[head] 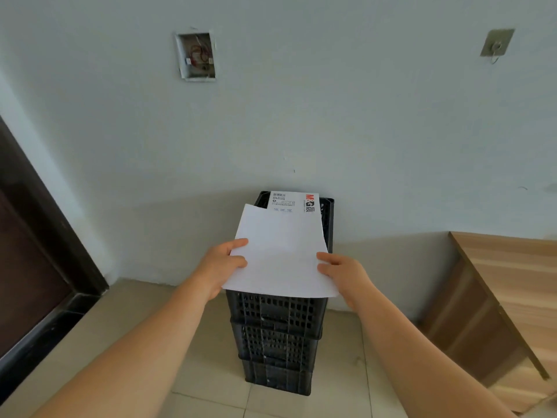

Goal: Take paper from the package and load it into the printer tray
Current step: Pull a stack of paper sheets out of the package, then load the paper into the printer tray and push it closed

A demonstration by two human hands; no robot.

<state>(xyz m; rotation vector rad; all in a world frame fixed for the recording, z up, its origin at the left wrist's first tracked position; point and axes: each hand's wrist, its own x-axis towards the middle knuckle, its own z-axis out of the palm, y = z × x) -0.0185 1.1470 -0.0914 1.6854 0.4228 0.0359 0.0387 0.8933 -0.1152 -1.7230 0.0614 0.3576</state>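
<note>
I hold a stack of white paper (280, 254) in both hands above a pile of black plastic crates (277, 327). My left hand (221, 267) grips the sheets' left edge and my right hand (343, 274) grips their right edge, thumbs on top. Behind the sheets, the white paper package (294, 202) with a red and black logo lies on the top crate, partly hidden by the paper. No printer is in view.
The crates stand against a pale wall on a tiled floor. A wooden desk (506, 285) is at the right. A dark door frame (39, 236) is at the left. An open wall box with wires (197, 55) sits high on the wall.
</note>
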